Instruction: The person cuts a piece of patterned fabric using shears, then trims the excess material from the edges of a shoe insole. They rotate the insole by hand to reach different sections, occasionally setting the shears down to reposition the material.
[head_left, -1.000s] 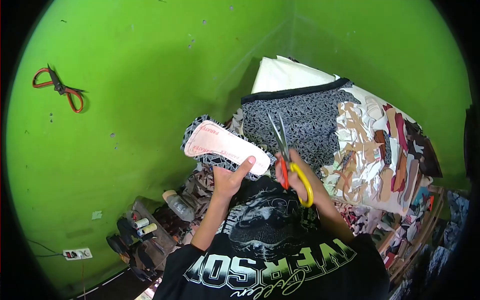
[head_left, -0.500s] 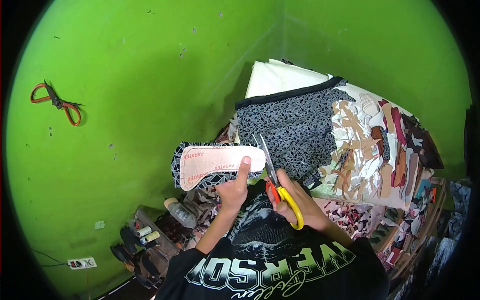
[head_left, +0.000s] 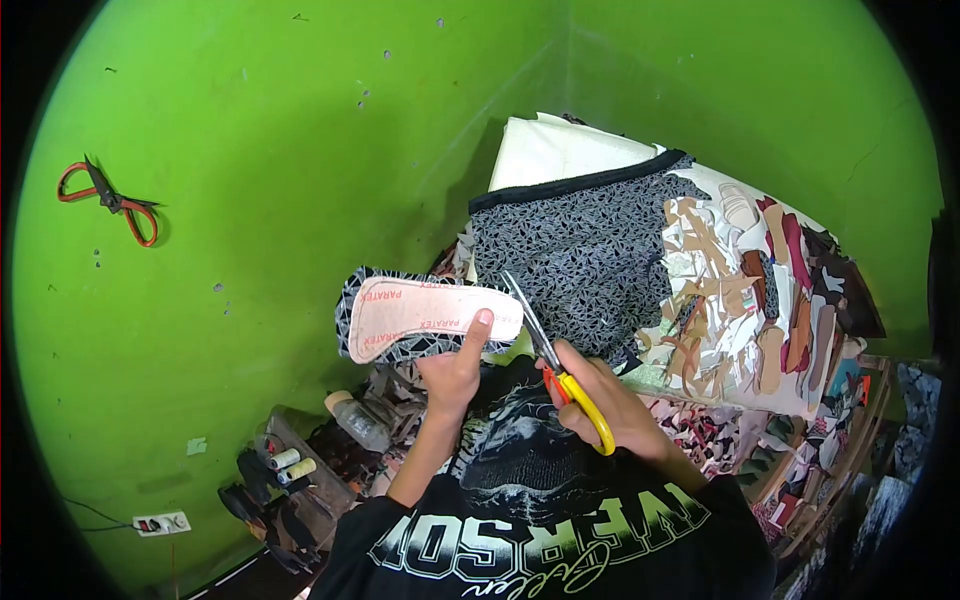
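Observation:
My left hand (head_left: 455, 370) grips a pale insole (head_left: 410, 308) printed with red PARATEX lettering, thumb on top near its right end. Black-and-white patterned fabric (head_left: 350, 290) lies beneath the insole and sticks out around its edge. In my right hand (head_left: 600, 395) are scissors with yellow and red handles (head_left: 590, 410). Their blades (head_left: 530, 315) point up and away, beside the insole's right end, and look nearly closed. Behind the blades a larger sheet of the same patterned fabric (head_left: 580, 250) with a black band is spread over the work surface.
Fabric offcuts and sole-shaped pieces (head_left: 720, 300) cover the right of the work surface. Red-handled scissors (head_left: 110, 200) hang on the green wall (head_left: 250, 130). Thread spools (head_left: 290, 465), a plastic bottle (head_left: 360, 425) and a power outlet (head_left: 162, 523) are at lower left.
The insole and fabric have shifted slightly left and up with my left hand, tilting a little. The scissor blades have come closer together.

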